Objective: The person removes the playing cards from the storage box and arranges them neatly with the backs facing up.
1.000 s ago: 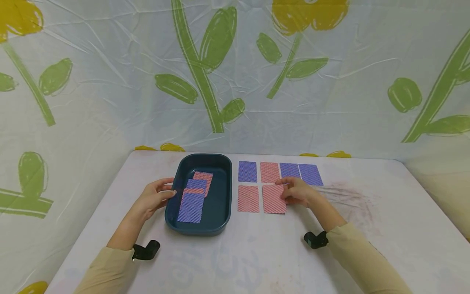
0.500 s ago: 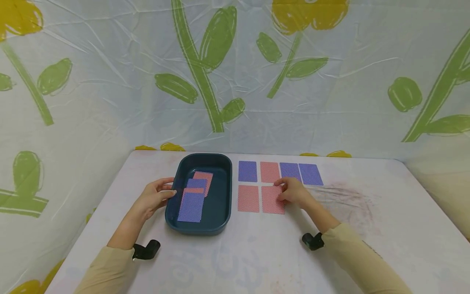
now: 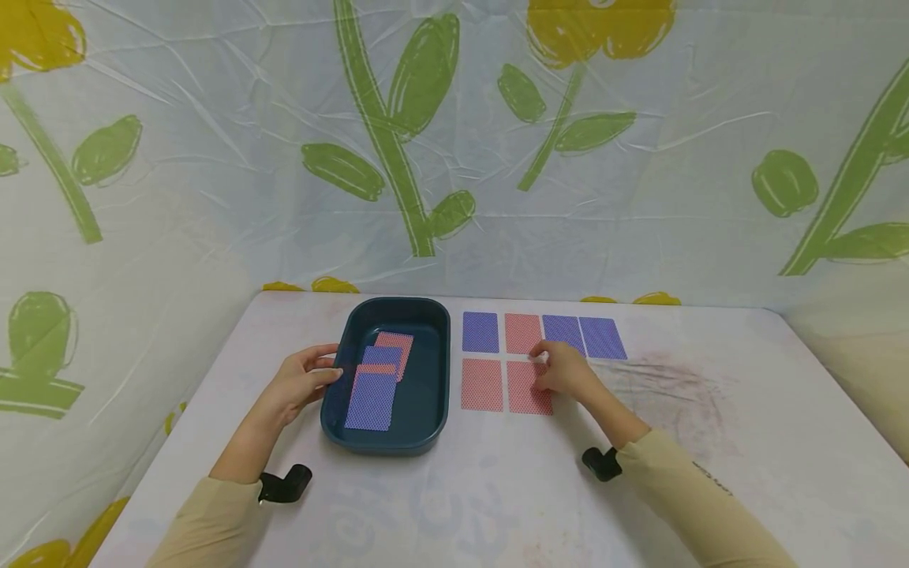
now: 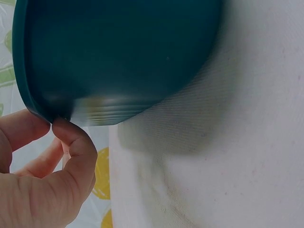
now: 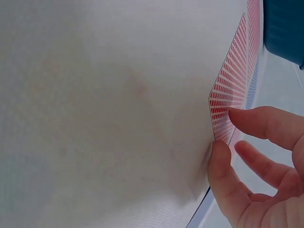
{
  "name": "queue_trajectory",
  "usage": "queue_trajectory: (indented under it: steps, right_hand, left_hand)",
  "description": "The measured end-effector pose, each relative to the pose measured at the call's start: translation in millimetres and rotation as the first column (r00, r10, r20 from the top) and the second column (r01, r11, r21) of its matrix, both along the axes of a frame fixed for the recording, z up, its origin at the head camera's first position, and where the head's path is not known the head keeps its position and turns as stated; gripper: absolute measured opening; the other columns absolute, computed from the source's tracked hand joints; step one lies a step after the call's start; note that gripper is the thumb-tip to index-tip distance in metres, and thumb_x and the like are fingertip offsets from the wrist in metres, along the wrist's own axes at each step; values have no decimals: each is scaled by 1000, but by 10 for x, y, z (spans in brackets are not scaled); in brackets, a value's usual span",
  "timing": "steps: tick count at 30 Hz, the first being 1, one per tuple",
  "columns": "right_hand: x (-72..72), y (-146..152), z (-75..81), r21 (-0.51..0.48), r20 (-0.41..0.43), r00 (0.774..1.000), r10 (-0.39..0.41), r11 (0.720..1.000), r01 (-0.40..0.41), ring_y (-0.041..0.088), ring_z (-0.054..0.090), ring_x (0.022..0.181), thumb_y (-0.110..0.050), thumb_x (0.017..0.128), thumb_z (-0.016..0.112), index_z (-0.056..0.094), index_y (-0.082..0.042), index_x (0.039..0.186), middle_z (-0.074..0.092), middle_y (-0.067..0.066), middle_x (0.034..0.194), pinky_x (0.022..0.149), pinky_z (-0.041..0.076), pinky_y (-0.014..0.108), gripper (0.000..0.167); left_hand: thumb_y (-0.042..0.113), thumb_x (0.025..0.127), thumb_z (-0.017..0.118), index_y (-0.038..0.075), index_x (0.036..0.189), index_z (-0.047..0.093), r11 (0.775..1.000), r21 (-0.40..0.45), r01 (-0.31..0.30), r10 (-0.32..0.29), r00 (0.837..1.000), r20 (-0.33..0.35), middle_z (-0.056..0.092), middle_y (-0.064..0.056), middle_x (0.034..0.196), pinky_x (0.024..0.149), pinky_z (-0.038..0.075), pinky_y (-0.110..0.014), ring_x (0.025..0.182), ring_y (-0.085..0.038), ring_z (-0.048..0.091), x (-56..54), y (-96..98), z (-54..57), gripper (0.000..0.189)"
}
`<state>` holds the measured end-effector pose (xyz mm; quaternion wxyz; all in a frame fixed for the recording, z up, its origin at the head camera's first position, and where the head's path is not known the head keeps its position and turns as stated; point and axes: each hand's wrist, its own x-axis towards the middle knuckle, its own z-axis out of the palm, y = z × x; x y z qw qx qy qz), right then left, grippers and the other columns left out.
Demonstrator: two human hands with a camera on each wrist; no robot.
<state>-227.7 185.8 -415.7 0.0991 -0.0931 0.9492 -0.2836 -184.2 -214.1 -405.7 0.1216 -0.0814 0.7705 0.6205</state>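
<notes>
My left hand [image 3: 301,383] pinches the left rim of a dark teal tray [image 3: 422,438], thumb and finger meeting at its lip in the left wrist view. Inside the tray, a blue-backed playing card [image 3: 371,402] overlaps other blue- and red-backed ones. To the tray's right, my right hand [image 3: 564,371] pinches the right edge of a red-backed playing card [image 3: 524,394] lying on the table. The right wrist view shows the thumb and a finger at that card's edge. Another red-backed card [image 3: 481,385] lies just left of it, a narrow gap between them.
Behind these is a row of cards: a blue one [image 3: 480,332], a red one [image 3: 522,333], and two more blue ones farther right, the last [image 3: 603,338] slightly slanted. A flower-printed sheet [image 3: 284,197] hangs at the white table's [image 3: 440,521] back edge.
My right hand has shifted slightly left. The red card under it has straightened and now lies flat, lined up with its neighbour. My left hand and the tray have stayed in place.
</notes>
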Motion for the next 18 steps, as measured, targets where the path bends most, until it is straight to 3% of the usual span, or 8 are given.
queue_trajectory:
  steps: [14,18]
  right_hand:
    - [-54,-6,20,-42,73,997,-5,999,8,17,50,58,1,71,72,59,1,108,54,11,80,54,43,27,38]
    - [-85,-19,95,-114,97,995,14,994,-3,19,51,62,0,76,70,56,2,113,52,15,86,57,49,31,39]
  left_hand:
    - [2,90,57,0,139,37,1000,-10,-4,4,1000,2,48,-18,117,71,47,-23,84,-15,54,-6,-6,-2,53]
    - [1,90,57,-1,139,36,1000,7,1,-1,1000,2,48,-18,116,70,47,-23,84,-15,53,-1,1,0,54]
